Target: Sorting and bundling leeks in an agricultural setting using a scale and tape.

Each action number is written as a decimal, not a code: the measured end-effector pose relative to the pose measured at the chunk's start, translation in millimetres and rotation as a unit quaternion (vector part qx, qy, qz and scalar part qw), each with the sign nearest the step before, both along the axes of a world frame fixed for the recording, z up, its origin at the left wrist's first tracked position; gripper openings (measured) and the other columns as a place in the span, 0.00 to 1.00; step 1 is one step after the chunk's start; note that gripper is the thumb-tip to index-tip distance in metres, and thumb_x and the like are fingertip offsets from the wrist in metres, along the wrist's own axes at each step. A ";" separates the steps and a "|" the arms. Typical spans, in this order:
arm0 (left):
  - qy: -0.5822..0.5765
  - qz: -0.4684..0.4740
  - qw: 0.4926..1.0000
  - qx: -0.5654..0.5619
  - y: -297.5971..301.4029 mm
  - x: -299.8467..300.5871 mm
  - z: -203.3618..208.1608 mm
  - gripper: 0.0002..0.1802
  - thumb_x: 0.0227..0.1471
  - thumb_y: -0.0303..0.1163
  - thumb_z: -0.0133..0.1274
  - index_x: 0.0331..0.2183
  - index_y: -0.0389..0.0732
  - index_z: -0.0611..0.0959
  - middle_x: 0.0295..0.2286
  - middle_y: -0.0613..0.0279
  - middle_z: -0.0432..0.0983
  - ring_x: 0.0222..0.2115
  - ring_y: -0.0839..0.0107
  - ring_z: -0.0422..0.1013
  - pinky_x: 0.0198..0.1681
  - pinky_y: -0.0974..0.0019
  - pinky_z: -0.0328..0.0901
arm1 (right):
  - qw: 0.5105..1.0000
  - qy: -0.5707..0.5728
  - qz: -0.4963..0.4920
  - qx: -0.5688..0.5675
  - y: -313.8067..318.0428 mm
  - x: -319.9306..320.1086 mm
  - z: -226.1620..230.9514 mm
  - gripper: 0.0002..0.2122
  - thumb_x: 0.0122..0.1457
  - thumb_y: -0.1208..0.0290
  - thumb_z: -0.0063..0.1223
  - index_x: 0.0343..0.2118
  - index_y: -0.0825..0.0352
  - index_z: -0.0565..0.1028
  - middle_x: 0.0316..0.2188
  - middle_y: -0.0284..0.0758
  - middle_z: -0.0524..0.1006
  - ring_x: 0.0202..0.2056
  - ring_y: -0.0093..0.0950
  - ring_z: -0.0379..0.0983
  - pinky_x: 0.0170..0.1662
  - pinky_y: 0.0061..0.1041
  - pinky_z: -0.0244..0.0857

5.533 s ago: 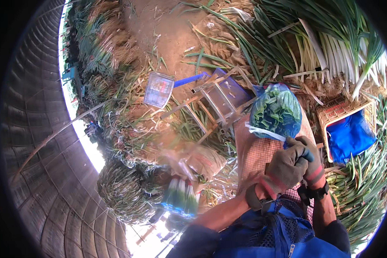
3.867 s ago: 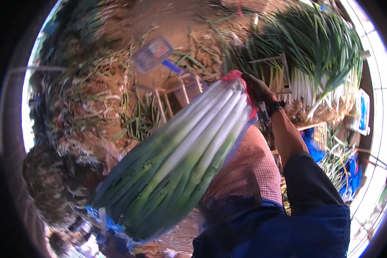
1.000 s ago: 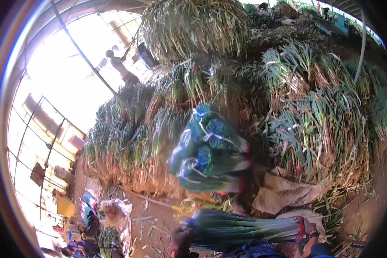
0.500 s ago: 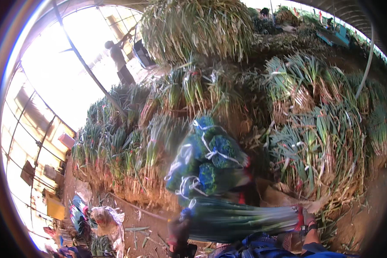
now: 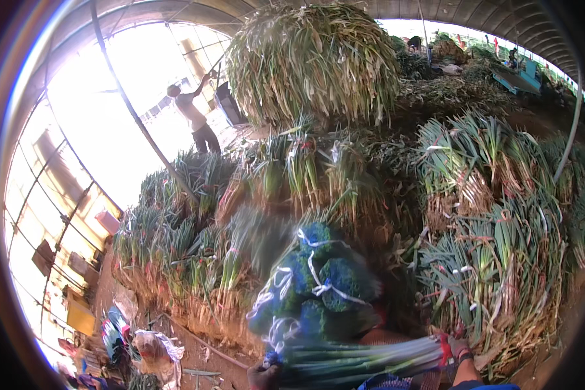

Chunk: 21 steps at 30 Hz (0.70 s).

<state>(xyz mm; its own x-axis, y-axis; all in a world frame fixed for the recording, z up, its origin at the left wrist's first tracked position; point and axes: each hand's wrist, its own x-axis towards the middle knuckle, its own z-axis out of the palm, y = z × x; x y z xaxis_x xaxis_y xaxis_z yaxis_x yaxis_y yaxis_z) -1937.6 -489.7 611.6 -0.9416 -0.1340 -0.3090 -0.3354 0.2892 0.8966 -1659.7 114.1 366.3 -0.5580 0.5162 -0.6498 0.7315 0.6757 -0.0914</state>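
A long bundle of green onions (image 5: 370, 357), wrapped in what looks like a see-through sack, lies sideways across the front in both my hands. Its blue gathered end is gripped by my left hand (image 5: 264, 375), whose fingers look closed but are partly blurred. At the red end on the other side, my right hand (image 5: 460, 350) is closed around it; a dark band circles that wrist. Just beyond the bundle rises a stack of filled blue-green sacks (image 5: 341, 286) tied with white cords. The nearest tied cord (image 5: 283, 330) is right behind the bundle's left end.
Rows of upright green onion bunches (image 5: 169, 240) stand at the left, with more piled bunches (image 5: 494, 260) at the right. A big heap of onion leaves (image 5: 312, 65) towers at the back. A person (image 5: 192, 117) stands far left. Cloths and a pale sack (image 5: 159, 354) lie front left.
The view has tilted upward, so everything sits lower in the picture. My hands and the held bundle also appear lower, at the bottom edge. Both hands keep hold of it.
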 end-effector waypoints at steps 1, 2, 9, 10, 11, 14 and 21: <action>-0.012 -0.019 0.999 0.032 13.8 -8.5 4.8 0.11 0.52 0.35 0.61 0.32 0.37 0.85 0.22 0.70 0.76 0.21 0.79 0.67 0.23 0.69 0.62 | 0.986 -0.019 -0.163 -0.014 7.5 -13.3 -1.2 0.30 0.64 0.45 0.40 0.57 0.66 0.73 0.50 0.51 0.78 0.54 0.48 0.74 0.57 0.43 0.65; 0.015 0.000 1.000 0.017 33.3 -14.4 7.2 0.07 0.49 0.30 0.60 0.31 0.38 0.85 0.20 0.73 0.74 0.19 0.82 0.64 0.22 0.71 0.58 | 0.946 -0.040 -0.321 -0.028 18.8 -25.7 -1.4 0.39 0.59 0.33 0.44 0.56 0.70 0.74 0.51 0.54 0.77 0.58 0.47 0.70 0.62 0.40 0.59; -0.050 0.045 0.997 0.040 117.2 -79.8 -12.7 0.04 0.47 0.25 0.60 0.29 0.36 0.85 0.24 0.69 0.76 0.24 0.79 0.69 0.26 0.71 0.65 | 0.990 0.084 0.114 -0.004 124.3 -53.9 -55.1 0.31 0.70 0.46 0.32 0.64 0.67 0.66 0.63 0.51 0.68 0.63 0.52 0.63 0.62 0.43 0.60; -0.002 0.069 0.993 0.094 138.3 -92.2 -13.0 0.04 0.48 0.23 0.60 0.30 0.35 0.85 0.25 0.68 0.76 0.25 0.77 0.70 0.29 0.71 0.68 | 0.953 0.155 -0.248 -0.078 148.0 -51.9 -83.9 0.43 0.54 0.40 0.60 0.63 0.72 0.65 0.60 0.52 0.71 0.63 0.43 0.65 0.63 0.34 0.61; -0.050 0.106 0.981 0.154 159.0 -96.4 6.3 0.05 0.49 0.25 0.60 0.31 0.35 0.85 0.26 0.69 0.77 0.27 0.77 0.70 0.31 0.72 0.68 | 0.920 0.150 -0.319 -0.172 142.0 -87.6 -74.6 0.42 0.54 0.40 0.59 0.62 0.72 0.66 0.58 0.53 0.72 0.58 0.46 0.69 0.59 0.36 0.64; -0.122 0.085 0.989 -0.003 186.6 -112.9 31.4 0.19 0.53 0.28 0.59 0.47 0.33 0.84 0.38 0.66 0.80 0.35 0.73 0.74 0.40 0.69 0.69 | 0.916 0.074 -0.317 -0.234 182.4 -159.0 -67.3 0.42 0.51 0.40 0.61 0.58 0.76 0.69 0.53 0.56 0.75 0.50 0.50 0.75 0.50 0.39 0.69; -0.109 -0.059 0.955 -0.270 313.1 -160.6 86.1 0.20 0.51 0.27 0.61 0.48 0.38 0.84 0.43 0.54 0.80 0.43 0.65 0.76 0.48 0.67 0.69 | 0.924 0.125 -0.311 -0.187 252.5 -286.5 -116.1 0.25 0.58 0.50 0.57 0.46 0.70 0.79 0.42 0.50 0.82 0.44 0.40 0.79 0.45 0.35 0.71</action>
